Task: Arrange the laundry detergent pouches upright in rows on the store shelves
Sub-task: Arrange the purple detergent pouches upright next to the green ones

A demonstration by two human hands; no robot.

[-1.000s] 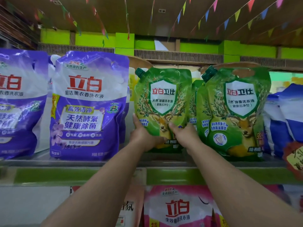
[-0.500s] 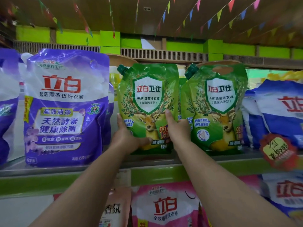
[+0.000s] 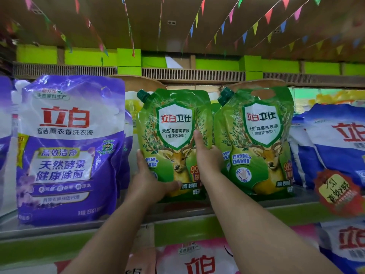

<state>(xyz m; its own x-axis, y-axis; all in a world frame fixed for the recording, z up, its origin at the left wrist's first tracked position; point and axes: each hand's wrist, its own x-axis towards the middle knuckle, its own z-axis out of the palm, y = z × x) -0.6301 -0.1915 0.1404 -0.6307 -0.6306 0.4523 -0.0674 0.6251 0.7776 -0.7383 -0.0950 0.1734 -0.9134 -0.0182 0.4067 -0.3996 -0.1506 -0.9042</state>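
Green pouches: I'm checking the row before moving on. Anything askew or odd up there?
Nothing damaged or spilled. Both hands grip the left green pouch, which tilts slightly; the right green pouch also leans. A red tag hangs crooked.

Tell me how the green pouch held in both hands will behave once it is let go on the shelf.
The green pouch looks soft: its film is creased, so it may sag or lean. It bulges low, so probably bottom-heavy. The glossy film may slip; the left hand and right hand grip its sides.
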